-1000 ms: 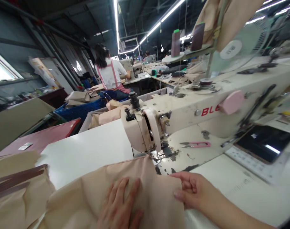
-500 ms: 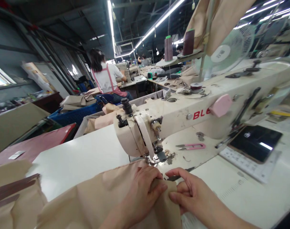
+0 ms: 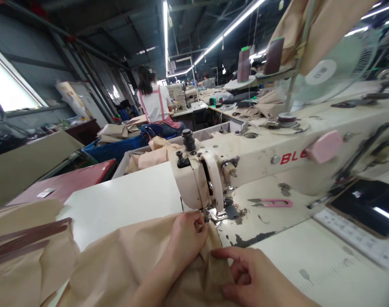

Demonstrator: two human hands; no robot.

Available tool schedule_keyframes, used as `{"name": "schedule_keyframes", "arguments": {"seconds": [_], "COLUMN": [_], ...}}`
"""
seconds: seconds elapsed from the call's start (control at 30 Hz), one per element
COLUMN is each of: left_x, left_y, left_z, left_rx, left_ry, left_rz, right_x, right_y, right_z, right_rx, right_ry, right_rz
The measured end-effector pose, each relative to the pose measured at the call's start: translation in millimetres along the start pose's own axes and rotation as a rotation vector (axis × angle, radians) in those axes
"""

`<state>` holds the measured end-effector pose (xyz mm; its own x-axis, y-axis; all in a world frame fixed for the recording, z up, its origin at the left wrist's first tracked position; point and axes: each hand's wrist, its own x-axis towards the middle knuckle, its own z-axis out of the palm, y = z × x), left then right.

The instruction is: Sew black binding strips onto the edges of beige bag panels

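A piece of beige fabric [image 3: 130,264] lies across the white sewing table [image 3: 124,204], its leading edge at the presser foot [image 3: 218,214] of a cream sewing machine [image 3: 261,160]. My left hand [image 3: 186,238] is curled on the fabric, fingertips pinching its edge right beside the needle. My right hand [image 3: 252,275] grips the fabric's near right corner, thumb on top and fingers folded under. Both hands sit close together in front of the machine head.
Pink thread snips [image 3: 271,202] lie on the machine bed. A dark phone [image 3: 370,207] rests at the right. More beige cloth with brown strips [image 3: 24,243] is piled at the left. Another person [image 3: 156,104] sits at a machine behind; a blue crate [image 3: 117,149] holds cloth.
My left hand went from lying flat on the fabric to pinching its edge at the presser foot. The right hand slid back toward me along the fabric's corner.
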<state>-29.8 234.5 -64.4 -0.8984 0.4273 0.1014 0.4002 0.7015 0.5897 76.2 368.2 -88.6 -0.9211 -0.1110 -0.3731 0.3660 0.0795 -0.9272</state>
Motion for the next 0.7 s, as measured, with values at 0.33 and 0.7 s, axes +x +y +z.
{"name": "schedule_keyframes", "arguments": {"seconds": [0.33,0.7], "left_x": [8,-10], "left_y": [-6,-10], "left_z": [3,-10], "left_rx": [0.017,0.081], "left_ry": [0.032,0.284], "left_rz": [-0.075,0.138], "right_x": [14,-10], "right_y": [7,-4], "right_z": [-9,-27], "right_rx": [0.127,-0.454], "right_ry": [-0.07,0.17], "right_rz": [0.011,-0.439]}}
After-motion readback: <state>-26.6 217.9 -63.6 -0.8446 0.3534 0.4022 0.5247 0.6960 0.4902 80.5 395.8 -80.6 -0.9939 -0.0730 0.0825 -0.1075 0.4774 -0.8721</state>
